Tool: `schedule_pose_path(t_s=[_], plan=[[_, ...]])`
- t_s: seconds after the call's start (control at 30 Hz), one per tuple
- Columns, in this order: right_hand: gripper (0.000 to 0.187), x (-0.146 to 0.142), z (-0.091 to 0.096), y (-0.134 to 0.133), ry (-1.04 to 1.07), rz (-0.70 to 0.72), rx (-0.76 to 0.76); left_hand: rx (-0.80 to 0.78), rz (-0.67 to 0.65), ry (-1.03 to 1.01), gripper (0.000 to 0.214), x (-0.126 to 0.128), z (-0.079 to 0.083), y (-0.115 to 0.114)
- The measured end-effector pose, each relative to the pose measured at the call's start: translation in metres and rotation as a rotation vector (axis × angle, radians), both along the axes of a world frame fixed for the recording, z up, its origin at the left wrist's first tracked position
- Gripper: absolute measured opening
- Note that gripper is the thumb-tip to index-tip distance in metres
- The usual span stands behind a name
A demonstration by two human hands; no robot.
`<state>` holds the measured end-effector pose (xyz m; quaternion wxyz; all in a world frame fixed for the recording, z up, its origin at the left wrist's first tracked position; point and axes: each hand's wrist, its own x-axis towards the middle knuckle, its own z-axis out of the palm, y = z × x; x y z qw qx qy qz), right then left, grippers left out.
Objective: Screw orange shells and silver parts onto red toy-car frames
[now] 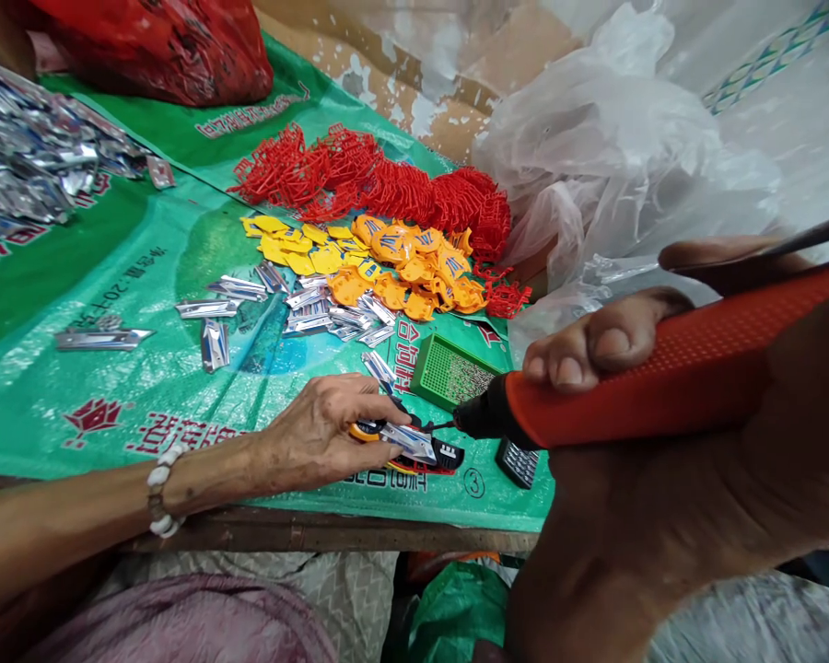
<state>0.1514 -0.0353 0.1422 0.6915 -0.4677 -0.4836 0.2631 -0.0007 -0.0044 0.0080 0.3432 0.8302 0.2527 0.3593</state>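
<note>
"What's the left hand (338, 424) doing?"

"It's grasping a knife (418, 445) between thumb and fingers, near the front edge of the green sheet (166, 387)."

"How's it looking?"

"It's showing black and yellow-orange edges and a silvery top; its black end is pointing toward four o'clock. Fingers are hiding part of it."

"And the right hand (663, 488)?"

"It's clasping a red driver (628, 396), whose tip is pointing at the knife from two o'clock; whether they're touching, I can't tell."

"What's lying around the knife?"

"A green tray (426, 366) of metal bits (471, 376) is sitting at one o'clock, the driver's nose covering its corner. A black block (518, 463) is lying at three. Silver strips (308, 313) and yellow pieces (273, 250) are spreading at eleven, orange pieces (391, 290) and red frames (397, 193) at twelve. Farther off, clear plastic (608, 157) is bunching at one."
</note>
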Motion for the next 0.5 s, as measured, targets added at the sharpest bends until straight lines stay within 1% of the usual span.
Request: schedule_pose_path(t_s=[0.1,0.23,0.37,0.5], plan=[[0.022,-0.0033,-0.0001,0.004,-0.003,-0.012,0.02,0.02,-0.004,0.016,0.013,-0.0007,0.0008,-0.0004],[0.022,-0.0062,-0.0008,0.0089,-0.018,-0.062,0.07,0.018,-0.017,0.003,0.014,-0.0005,0.0021,-0.0003],[0.02,-0.0077,0.0008,0.0105,0.025,-0.033,0.02,0.016,-0.016,0.006,0.015,-0.0002,0.0014,0.0004],[0.025,-0.0091,0.0014,0.008,0.042,-0.05,0.042,0.024,-0.016,0.014,0.014,-0.0008,0.0009,0.0014]])
